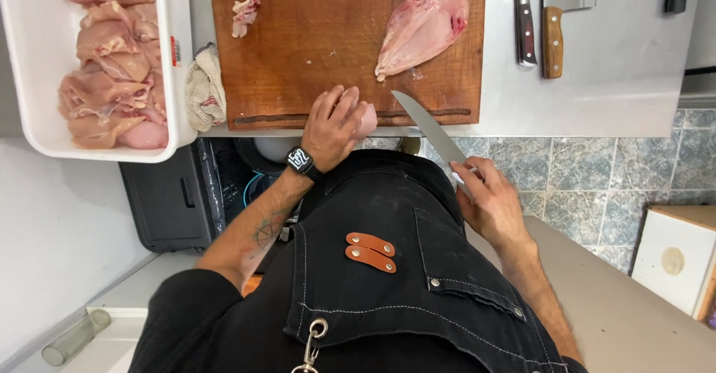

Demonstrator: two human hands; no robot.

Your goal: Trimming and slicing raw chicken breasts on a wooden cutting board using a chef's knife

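- While our left hand point(335, 123) presses flat, fingers spread, on a small piece of chicken point(365, 119) at the near edge of the cutting board point(313, 52), our right hand point(488, 201) is closed round the knife point(429, 127) handle.
- We judge we're about to trim; the blade must angle in beside the fingertips.
- Further up the board lie a chicken breast point(421, 26) and a scrap point(245, 11).
- Around us: a white tub point(30, 82) of raw chicken, a cloth point(203, 89), and a cleaver point(556, 22) and spare knife point(525, 22), well clear.
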